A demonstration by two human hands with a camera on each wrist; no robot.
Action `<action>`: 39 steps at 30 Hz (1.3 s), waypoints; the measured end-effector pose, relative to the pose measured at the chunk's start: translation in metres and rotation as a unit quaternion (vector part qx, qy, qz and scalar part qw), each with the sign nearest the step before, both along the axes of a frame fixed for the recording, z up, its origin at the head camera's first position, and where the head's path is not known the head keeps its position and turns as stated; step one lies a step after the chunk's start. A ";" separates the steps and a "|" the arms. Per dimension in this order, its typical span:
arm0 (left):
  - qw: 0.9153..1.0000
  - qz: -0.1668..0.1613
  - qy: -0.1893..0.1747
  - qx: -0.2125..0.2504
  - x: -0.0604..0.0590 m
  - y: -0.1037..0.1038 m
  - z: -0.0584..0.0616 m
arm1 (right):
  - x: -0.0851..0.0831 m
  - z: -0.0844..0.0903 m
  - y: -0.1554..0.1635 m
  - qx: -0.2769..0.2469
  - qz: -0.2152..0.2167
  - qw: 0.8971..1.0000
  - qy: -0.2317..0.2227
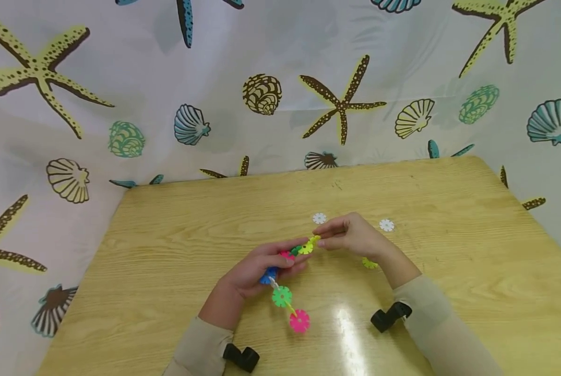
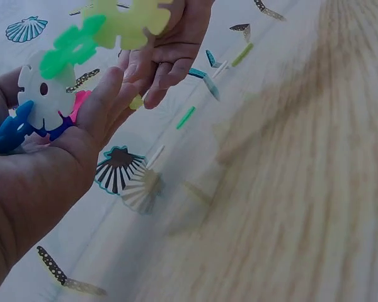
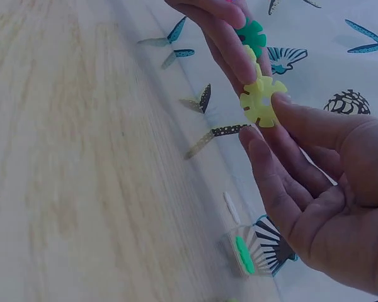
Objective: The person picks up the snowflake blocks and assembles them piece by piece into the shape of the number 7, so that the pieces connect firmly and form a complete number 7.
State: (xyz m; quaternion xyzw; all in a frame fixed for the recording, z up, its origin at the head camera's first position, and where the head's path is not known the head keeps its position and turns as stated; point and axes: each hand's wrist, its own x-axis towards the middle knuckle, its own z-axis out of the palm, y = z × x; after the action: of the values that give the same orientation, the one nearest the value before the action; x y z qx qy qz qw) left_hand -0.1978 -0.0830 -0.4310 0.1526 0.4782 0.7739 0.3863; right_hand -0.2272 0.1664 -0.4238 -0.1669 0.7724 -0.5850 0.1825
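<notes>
Running through the lower middle of the head view is a chain of colourful notched plastic discs [image 1: 282, 296], cradled in the person's left hand [image 1: 263, 265], whose thumb presses over a pink disc. Below that hand in the picture, the loose end trails past white, green and yellow to another pink disc [image 1: 299, 321]. At the far end, near the centre of the frame, two yellow discs [image 1: 305, 247] reach the right hand [image 1: 354, 239]; its thumb tip touches the outermost one, though I cannot tell whether it is pinched. Just above that hand lies a loose white disc [image 1: 319, 218], with a second white disc [image 1: 386, 225] to its right and a yellow one [image 1: 369, 262] beneath its wrist. Everything sits over a wooden table [image 1: 186, 230], and behind it hangs a pale cloth [image 1: 280, 57] printed with shells and starfish.
</notes>
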 end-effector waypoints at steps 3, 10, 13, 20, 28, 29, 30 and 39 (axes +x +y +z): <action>1.000 0.020 0.011 -0.022 -0.002 -0.003 0.000 | -0.006 0.001 0.001 0.015 0.019 1.000 0.009; 0.999 0.041 -0.003 -0.019 0.000 -0.008 0.002 | -0.020 0.001 -0.004 0.071 -0.036 0.996 0.043; 0.999 0.038 -0.015 -0.006 0.000 -0.007 0.003 | -0.029 -0.003 -0.004 0.126 -0.069 0.988 0.061; 0.998 0.030 -0.039 0.031 -0.002 -0.007 0.005 | -0.047 -0.001 -0.006 0.185 -0.087 0.976 0.075; 0.997 0.026 -0.060 0.047 -0.003 -0.009 0.005 | -0.054 -0.004 -0.009 0.212 -0.075 0.973 0.062; 0.997 0.026 -0.062 0.047 -0.003 -0.009 0.005 | -0.054 -0.005 -0.010 0.212 -0.076 0.972 0.062; 0.997 0.024 -0.062 0.047 -0.003 -0.009 0.006 | -0.055 -0.005 -0.010 0.213 -0.077 0.972 0.063; 0.996 0.024 -0.066 0.046 -0.002 -0.011 0.007 | -0.057 -0.008 -0.017 0.219 -0.092 0.969 0.067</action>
State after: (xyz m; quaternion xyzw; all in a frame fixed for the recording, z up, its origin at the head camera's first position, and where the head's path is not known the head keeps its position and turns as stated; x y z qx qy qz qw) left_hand -0.1994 -0.0939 -0.4243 0.1078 0.4187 0.8125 0.3910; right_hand -0.2840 0.1495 -0.4318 -0.0896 0.9043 -0.4031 0.1081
